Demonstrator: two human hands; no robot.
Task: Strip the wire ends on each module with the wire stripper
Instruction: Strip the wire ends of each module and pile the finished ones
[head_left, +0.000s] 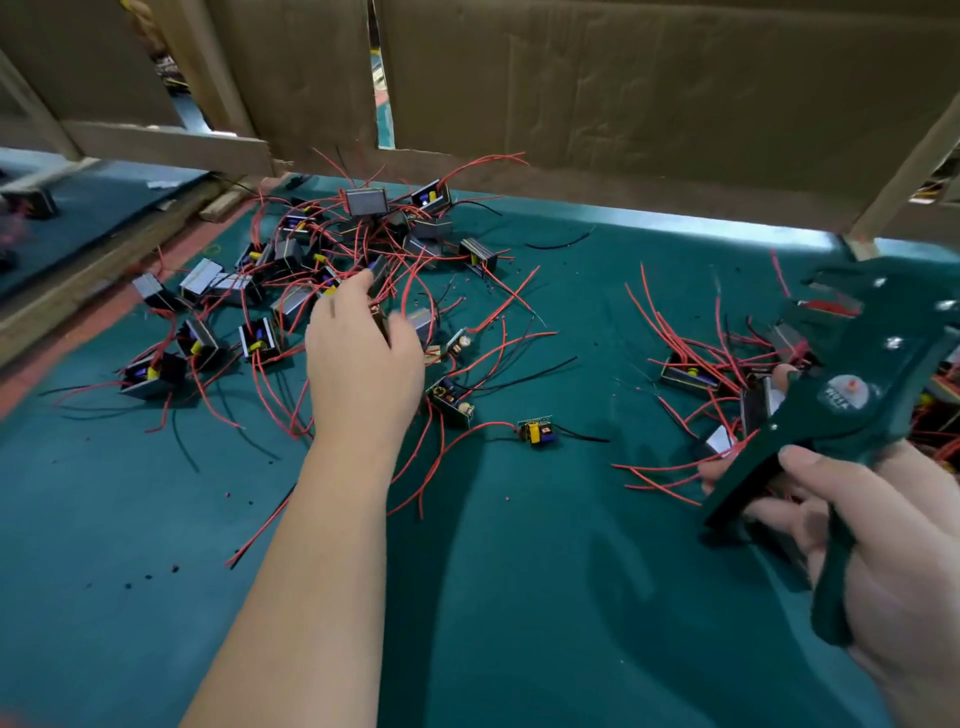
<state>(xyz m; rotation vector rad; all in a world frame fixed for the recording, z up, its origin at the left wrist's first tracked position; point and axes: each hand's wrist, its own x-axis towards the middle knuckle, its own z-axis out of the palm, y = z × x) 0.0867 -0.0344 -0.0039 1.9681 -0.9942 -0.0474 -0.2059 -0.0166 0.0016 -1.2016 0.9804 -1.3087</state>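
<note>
On the green tabletop (519, 571) our left hand (363, 358) probes likely-light modules (366, 201), grip unclear; we'd take casings. Right hand (893, 566) grips wire stripper (852, 400).

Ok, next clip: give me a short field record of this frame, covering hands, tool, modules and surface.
left hand: reaches into the larger pile, fingers among red wires; grip unclear
right hand: grips the wire stripper by its handles
larger pile: tangled modules, left of centre
smaller pile: modules at right, partly behind the stripper
loose board: lies alone between the piles
surface: green mat
</note>
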